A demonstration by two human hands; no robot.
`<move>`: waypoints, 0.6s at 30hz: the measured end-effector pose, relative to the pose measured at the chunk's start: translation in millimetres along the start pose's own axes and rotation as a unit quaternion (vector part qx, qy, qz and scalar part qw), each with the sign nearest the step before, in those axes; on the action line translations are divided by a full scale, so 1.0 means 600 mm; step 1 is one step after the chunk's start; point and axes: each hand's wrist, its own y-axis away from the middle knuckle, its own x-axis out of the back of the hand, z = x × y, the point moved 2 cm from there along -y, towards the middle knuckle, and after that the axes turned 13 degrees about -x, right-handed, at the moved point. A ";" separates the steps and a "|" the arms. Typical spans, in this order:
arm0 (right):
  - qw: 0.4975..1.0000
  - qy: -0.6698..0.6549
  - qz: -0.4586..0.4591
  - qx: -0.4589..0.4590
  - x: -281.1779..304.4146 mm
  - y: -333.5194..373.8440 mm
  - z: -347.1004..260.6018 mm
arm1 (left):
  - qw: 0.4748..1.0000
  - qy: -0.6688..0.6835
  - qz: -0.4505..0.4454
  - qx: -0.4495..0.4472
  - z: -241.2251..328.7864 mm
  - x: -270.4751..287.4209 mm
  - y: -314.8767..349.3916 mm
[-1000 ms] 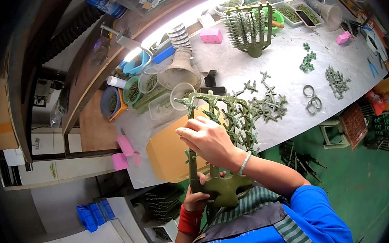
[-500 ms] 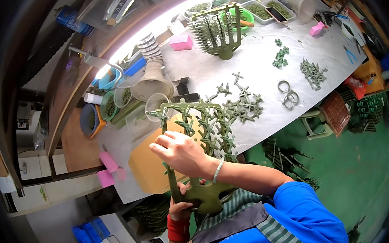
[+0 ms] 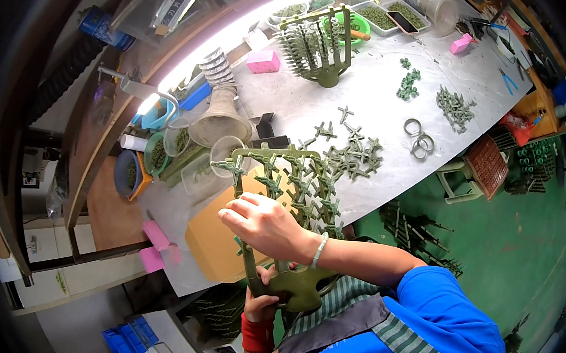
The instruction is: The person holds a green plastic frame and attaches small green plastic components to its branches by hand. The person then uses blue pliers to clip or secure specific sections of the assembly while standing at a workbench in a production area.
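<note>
One green rack (image 3: pixel 296 293) at frame centre. Clasped at base by curled left hand (image 3: pixel 261 305), extends lengthwise upward-left behind right hand (image 3: pixel 265 224) with bunched fingers; cannot tell whether pinching anything.

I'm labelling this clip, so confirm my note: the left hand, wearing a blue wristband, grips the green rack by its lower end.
No, the wristband is red, as the head view shows; the left hand does grip the green rack by its lower end.

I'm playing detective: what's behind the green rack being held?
Behind the green rack, a tan board and grey tabletop show. The rack and right hand hide part of the board.
</note>
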 end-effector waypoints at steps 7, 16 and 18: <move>0.987 -0.062 0.113 -0.098 0.053 0.022 0.058 | 1.000 -0.020 -0.015 -0.019 0.008 0.004 -0.001; 0.972 -0.056 0.078 -0.217 0.104 0.062 0.150 | 0.998 -0.040 -0.035 -0.024 0.016 0.016 0.001; 0.977 -0.073 0.062 -0.190 0.095 0.064 0.139 | 0.997 -0.058 -0.047 -0.025 0.017 0.018 -0.001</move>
